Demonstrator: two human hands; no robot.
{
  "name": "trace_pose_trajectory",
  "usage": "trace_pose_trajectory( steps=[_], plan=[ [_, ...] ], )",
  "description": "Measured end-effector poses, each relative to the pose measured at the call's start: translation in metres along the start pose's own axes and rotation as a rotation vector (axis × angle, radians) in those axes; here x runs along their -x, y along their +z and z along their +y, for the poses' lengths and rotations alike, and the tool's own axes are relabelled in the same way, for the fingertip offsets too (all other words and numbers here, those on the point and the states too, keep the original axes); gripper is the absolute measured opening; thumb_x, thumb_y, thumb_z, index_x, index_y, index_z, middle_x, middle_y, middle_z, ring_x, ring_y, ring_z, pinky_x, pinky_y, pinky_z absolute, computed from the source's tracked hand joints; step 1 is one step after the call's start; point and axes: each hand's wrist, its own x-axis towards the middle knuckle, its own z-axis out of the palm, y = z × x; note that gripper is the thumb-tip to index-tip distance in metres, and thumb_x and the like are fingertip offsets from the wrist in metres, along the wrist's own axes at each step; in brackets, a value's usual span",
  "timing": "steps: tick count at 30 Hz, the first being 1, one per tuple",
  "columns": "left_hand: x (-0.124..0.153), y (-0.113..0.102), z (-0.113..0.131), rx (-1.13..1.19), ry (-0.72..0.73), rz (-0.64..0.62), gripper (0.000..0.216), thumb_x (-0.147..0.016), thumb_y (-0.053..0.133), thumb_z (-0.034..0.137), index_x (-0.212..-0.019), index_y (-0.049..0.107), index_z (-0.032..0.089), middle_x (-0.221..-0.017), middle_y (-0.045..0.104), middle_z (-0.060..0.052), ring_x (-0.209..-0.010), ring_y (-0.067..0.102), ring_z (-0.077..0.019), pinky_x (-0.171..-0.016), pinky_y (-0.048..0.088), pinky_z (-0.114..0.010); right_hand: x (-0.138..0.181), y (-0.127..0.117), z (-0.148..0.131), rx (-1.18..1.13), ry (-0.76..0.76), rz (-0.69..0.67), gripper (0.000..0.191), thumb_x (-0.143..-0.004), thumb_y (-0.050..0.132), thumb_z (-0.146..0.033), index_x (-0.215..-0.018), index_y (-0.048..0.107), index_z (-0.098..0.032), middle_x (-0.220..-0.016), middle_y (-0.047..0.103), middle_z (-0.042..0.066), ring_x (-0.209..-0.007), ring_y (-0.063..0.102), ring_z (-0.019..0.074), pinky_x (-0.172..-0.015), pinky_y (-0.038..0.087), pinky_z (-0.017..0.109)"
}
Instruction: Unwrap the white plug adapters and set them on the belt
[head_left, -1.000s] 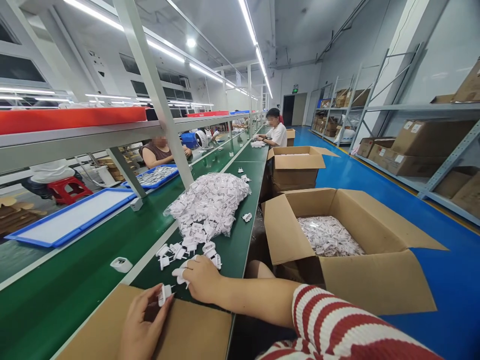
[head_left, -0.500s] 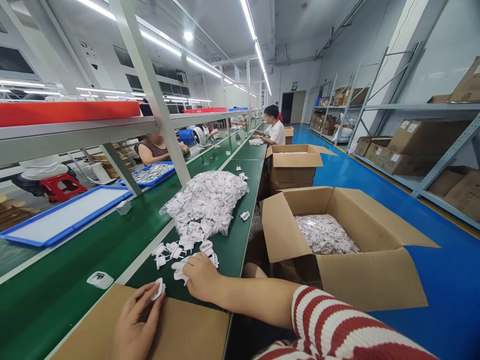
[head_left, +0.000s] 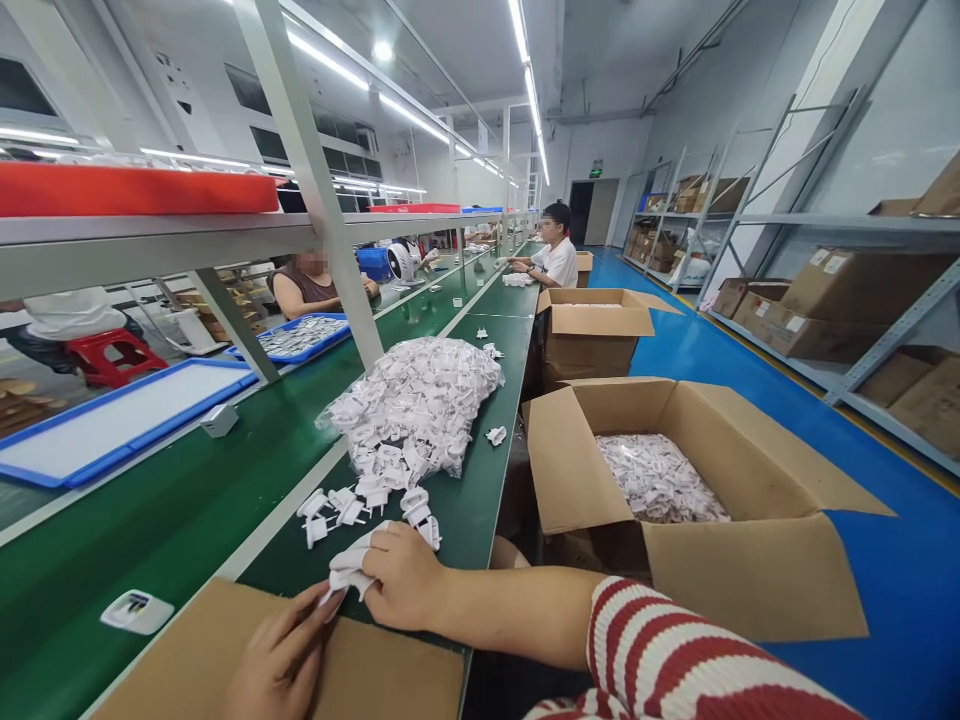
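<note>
My left hand (head_left: 281, 655) pinches a small white plastic plug part (head_left: 330, 604) above the cardboard sheet (head_left: 397, 665). Gripped in my right hand (head_left: 407, 578) is a white cloth (head_left: 351, 566), which meets the part at my left fingertips. The fingers and cloth hide most of that part. Several loose white two-pin plug parts (head_left: 347, 505) lie just beyond my hands. Behind them a clear plastic bag (head_left: 427, 400) spills more of the same parts onto the green table.
An open carton (head_left: 739, 565) of white parts stands at the right, below the table edge. On the green belt (head_left: 247, 500) at the left are a white oval housing (head_left: 137, 612) and a white block (head_left: 219, 420). Blue-rimmed trays (head_left: 127, 420) lie beyond. Co-workers sit farther along.
My right hand has brought the cloth leftward to the plug part in my left hand, which has turned inward. The oval housing and white block on the belt have shifted toward me and left.
</note>
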Motion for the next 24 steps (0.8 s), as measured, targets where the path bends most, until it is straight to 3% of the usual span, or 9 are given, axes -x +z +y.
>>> trace_pose_trajectory(
  steps=[4,9,13,17,21,24],
  plan=[
    [0.001,0.005,-0.002,0.041,-0.022,-0.029,0.032,-0.096,0.061,0.044,-0.117,0.085,0.039,-0.131,0.078,-0.002,-0.111,0.079,-0.0281,-0.094,0.068,-0.037,-0.001,0.0,0.002,-0.006,0.01,-0.011,0.032,-0.081,0.066,-0.018,-0.112,0.074,-0.019,-0.085,0.068,0.005,-0.081,0.062,0.0232,-0.078,0.053,0.036],
    [-0.006,-0.001,0.024,0.207,-0.237,-0.006,0.029,-0.094,0.062,0.052,-0.113,0.084,0.046,-0.135,0.076,0.001,-0.117,0.077,-0.0317,-0.102,0.065,-0.046,0.007,-0.003,0.005,-0.042,0.099,-0.008,0.034,-0.083,0.065,-0.015,-0.115,0.075,-0.017,-0.096,0.073,0.009,-0.092,0.065,0.026,-0.082,0.054,0.037],
    [-0.007,0.001,0.047,0.258,-0.318,0.064,0.043,-0.094,0.063,0.058,-0.113,0.085,0.026,-0.131,0.077,-0.012,-0.118,0.075,-0.031,-0.11,0.06,-0.048,0.02,-0.012,0.0,-0.111,0.131,0.103,0.041,-0.086,0.06,-0.008,-0.122,0.076,-0.018,-0.102,0.075,0.011,-0.097,0.066,0.0271,-0.088,0.053,0.041],
    [-0.003,-0.001,0.039,0.155,-0.485,0.199,0.053,-0.095,0.056,0.064,-0.118,0.081,0.022,-0.138,0.072,-0.012,-0.128,0.069,-0.0268,-0.117,0.055,-0.044,0.023,-0.022,-0.007,-0.159,0.058,0.23,0.038,-0.091,0.058,-0.012,-0.124,0.076,-0.017,-0.103,0.076,0.012,-0.096,0.066,0.0281,-0.087,0.054,0.043],
    [0.0,-0.05,0.016,-0.034,-0.649,0.302,0.057,-0.094,0.052,0.064,-0.121,0.075,0.019,-0.138,0.07,-0.013,-0.133,0.061,-0.0295,-0.123,0.044,-0.052,0.024,-0.026,-0.02,-0.299,-0.075,0.232,0.033,-0.097,0.056,-0.016,-0.125,0.073,-0.018,-0.107,0.077,0.012,-0.098,0.069,0.0254,-0.087,0.057,0.04],
    [-0.005,-0.104,0.003,-0.173,-0.752,0.308,0.075,-0.083,0.054,0.077,-0.132,0.068,0.022,-0.127,0.072,-0.012,-0.138,0.051,-0.0419,-0.124,0.022,-0.076,0.024,-0.02,-0.028,-0.303,-0.181,0.11,0.03,-0.098,0.059,-0.025,-0.124,0.072,-0.019,-0.107,0.078,0.011,-0.098,0.07,0.0236,-0.087,0.058,0.037]
  ],
)
